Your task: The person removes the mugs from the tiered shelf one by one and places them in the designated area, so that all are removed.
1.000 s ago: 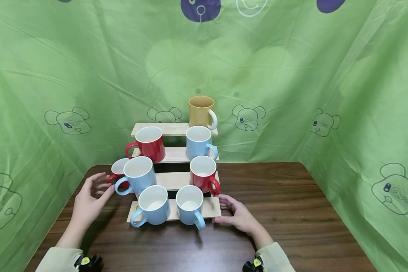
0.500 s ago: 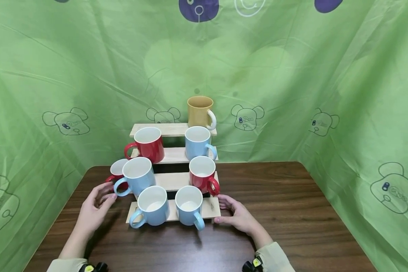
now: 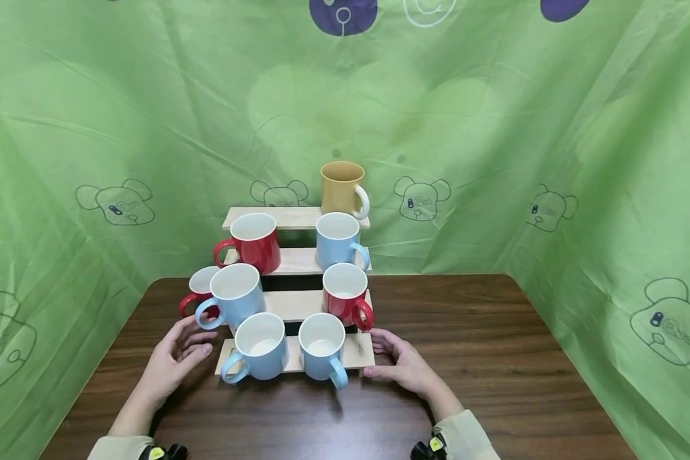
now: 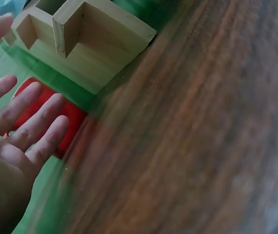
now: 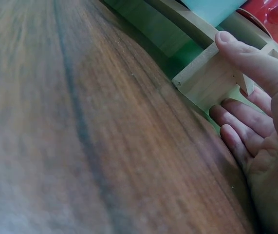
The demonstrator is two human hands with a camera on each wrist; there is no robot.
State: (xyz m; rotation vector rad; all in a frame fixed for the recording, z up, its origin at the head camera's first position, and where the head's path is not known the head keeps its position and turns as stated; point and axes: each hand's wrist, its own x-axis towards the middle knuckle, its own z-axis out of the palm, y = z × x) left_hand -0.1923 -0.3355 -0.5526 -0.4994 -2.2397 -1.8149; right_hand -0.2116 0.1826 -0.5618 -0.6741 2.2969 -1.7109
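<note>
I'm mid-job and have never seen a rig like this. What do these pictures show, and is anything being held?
No machine here: a person works bare-handed. The wide picture looks forward and down from the head; the two close-ups look out from each wrist. On the brown table stands a stepped wooden rack bearing one yellow mug, two red mugs and four light blue mugs. Another red mug stands on the table by the rack's left side. The left hand is near it, fingers spread, holding nothing. The right hand has its thumb against the lowest board; whether it truly grips is hard to tell.
</note>
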